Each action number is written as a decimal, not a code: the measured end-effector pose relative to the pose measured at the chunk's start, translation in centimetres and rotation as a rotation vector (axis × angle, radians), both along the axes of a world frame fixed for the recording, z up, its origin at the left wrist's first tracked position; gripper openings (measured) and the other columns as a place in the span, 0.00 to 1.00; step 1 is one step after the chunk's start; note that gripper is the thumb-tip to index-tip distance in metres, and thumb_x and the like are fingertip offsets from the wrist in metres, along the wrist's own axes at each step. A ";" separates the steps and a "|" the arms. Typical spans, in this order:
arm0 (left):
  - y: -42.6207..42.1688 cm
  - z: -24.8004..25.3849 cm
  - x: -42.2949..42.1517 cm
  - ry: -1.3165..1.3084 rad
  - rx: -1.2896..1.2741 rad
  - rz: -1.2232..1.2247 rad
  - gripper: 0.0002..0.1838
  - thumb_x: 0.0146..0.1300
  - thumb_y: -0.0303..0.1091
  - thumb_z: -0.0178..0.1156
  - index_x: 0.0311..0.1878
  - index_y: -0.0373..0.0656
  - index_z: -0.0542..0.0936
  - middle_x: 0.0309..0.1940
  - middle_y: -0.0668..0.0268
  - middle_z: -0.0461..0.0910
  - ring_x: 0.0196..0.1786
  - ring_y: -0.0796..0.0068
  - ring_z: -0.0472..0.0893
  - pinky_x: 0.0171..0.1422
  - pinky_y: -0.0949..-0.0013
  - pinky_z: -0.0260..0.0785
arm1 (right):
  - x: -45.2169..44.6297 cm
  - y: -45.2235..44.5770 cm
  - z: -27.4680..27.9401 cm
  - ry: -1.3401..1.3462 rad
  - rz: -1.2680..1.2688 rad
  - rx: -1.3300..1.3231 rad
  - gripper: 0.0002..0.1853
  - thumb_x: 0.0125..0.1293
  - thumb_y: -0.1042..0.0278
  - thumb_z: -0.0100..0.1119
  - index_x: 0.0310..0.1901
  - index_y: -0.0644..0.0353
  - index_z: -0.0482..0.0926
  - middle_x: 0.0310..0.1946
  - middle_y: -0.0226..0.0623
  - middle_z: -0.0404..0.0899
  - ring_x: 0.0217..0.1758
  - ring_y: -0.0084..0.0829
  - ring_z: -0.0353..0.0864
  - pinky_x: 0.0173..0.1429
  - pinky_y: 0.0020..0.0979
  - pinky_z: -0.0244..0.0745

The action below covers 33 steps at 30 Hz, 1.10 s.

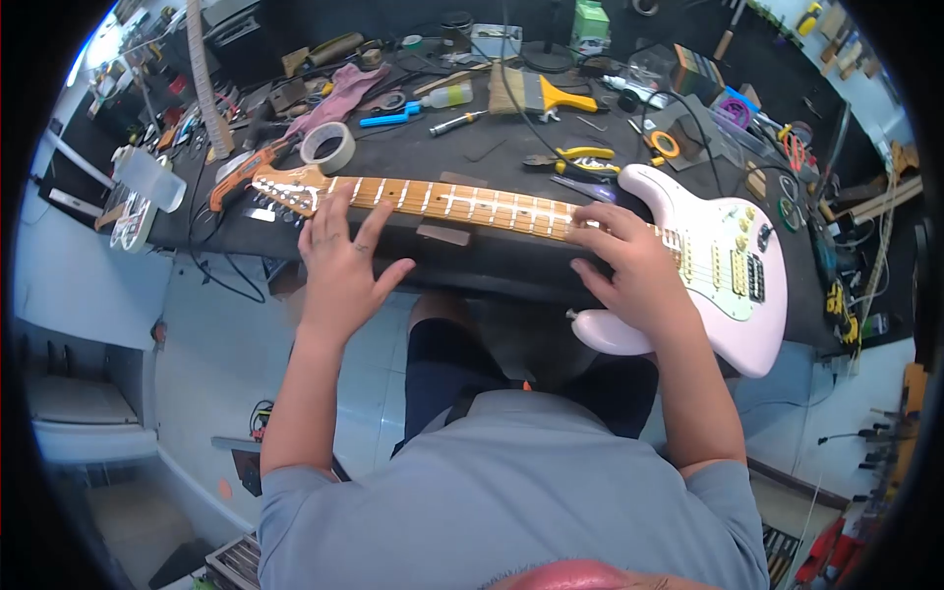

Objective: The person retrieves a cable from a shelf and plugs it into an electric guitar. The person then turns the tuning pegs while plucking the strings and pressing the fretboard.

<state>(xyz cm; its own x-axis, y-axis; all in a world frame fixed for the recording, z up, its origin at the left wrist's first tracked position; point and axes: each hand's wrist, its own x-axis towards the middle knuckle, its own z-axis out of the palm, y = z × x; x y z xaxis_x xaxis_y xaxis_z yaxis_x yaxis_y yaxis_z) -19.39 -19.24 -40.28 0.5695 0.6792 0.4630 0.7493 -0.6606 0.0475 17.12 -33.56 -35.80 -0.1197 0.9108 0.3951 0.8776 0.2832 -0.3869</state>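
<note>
A pale pink electric guitar (762, 324) lies face up along the bench's near edge, its body at the right and its orange-brown headstock at the left. Pale strips cross the fretboard (472, 204). Over the headstock end of the neck, my left hand (342, 258) lies with fingers spread and thumb apart, fingertips at the fretboard. My right hand (634, 267) rests where the neck meets the body. Its fingers reach over the upper frets, slightly bent, and the thumb stands away from them. Small wooden blocks (443, 235) show at both sides of the neck.
A roll of tape (327, 147) and an orange-handled tool (241, 177) lie by the headstock. Beyond the neck are yellow-handled pliers (575, 162), a wide brush (536, 92), a screwdriver (458, 124) and a pink cloth (339, 96). A translucent bottle (152, 177) is at the left.
</note>
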 end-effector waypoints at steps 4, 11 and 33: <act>0.0 1.0 -0.3 0.076 0.010 0.009 0.50 0.63 0.62 0.79 0.87 0.69 0.70 0.88 0.47 0.59 0.88 0.42 0.62 0.86 0.34 0.53 | -0.2 -0.1 -0.5 0.020 -0.021 0.012 0.17 0.63 0.76 0.78 0.54 0.56 0.91 0.65 0.42 0.87 0.73 0.50 0.84 0.75 0.49 0.83; -0.6 1.5 0.5 0.154 0.013 0.010 0.54 0.59 0.69 0.78 0.89 0.75 0.67 0.90 0.47 0.54 0.87 0.37 0.61 0.85 0.34 0.53 | -0.3 0.1 -0.4 0.055 -0.005 0.043 0.17 0.61 0.78 0.78 0.52 0.59 0.91 0.64 0.44 0.87 0.71 0.51 0.86 0.72 0.48 0.84; 6.2 0.1 -6.2 -0.508 0.025 0.194 0.30 0.72 0.45 0.76 0.73 0.46 0.82 0.64 0.53 0.85 0.70 0.49 0.81 0.75 0.49 0.71 | 5.0 -2.5 -0.2 0.164 -0.300 -0.062 0.19 0.56 0.77 0.83 0.48 0.66 0.88 0.52 0.45 0.85 0.58 0.50 0.86 0.63 0.45 0.83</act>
<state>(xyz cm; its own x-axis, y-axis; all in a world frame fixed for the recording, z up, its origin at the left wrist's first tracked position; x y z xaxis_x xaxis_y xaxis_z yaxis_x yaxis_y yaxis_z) -25.58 -13.04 -40.13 0.1354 0.7349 0.6645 0.7441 -0.5182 0.4215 22.15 -36.05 -35.95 0.2177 0.9185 0.3302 0.8431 -0.0065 -0.5377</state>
